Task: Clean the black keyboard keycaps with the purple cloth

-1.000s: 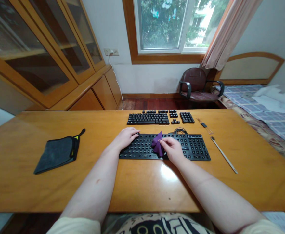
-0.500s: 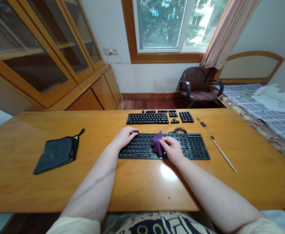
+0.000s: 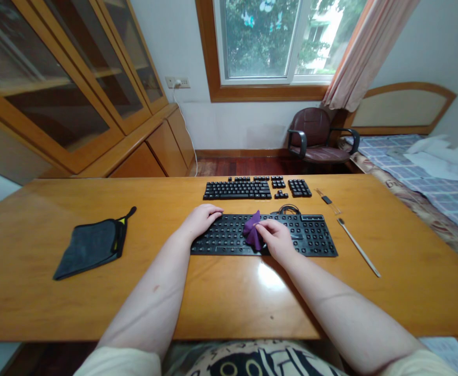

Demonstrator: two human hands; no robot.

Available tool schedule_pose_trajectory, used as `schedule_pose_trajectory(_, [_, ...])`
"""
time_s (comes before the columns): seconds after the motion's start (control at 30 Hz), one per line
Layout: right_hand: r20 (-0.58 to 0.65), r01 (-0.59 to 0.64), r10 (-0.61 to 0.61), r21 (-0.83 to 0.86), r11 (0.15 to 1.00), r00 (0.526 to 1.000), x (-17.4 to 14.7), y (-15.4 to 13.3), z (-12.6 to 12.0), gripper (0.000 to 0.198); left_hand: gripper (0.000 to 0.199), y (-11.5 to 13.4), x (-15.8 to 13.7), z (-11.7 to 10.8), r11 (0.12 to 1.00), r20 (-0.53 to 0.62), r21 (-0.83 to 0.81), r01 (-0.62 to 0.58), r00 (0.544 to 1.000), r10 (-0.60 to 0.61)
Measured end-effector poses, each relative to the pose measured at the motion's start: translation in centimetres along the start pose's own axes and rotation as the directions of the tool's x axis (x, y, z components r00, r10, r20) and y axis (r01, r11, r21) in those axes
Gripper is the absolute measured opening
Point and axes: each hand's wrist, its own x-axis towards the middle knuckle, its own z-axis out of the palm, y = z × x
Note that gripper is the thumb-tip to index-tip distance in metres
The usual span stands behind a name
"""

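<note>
A black keyboard with its keycaps off lies flat on the desk in front of me, rows of bare switches showing. My left hand grips its upper left corner, the fingers bent together over the far edge. Pinched in my right hand is a crumpled purple cloth, which rests on the switches near the keyboard's middle. Whatever lies under the cloth is hidden. Behind the keyboard, the loose black keycaps are set out in keyboard order.
A folded dark grey cloth lies on the left of the desk. On the right are a slim brush and a small wire keycap puller. A coiled cable sits behind the keyboard. Beyond the desk stands a chair.
The fingers of my left hand have drawn slightly closer together at the keyboard's corner. My right hand and the purple cloth stay in nearly the same place.
</note>
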Motion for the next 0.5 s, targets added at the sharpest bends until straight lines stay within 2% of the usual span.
schedule_pose_trajectory(0.5, [0.007,0.012,-0.012,-0.005,1.000,1.000,0.00,0.19,0.02,0.021,0.027,-0.34,0.06,0.23,0.998,0.013,0.040,-0.057,0.998,0.056])
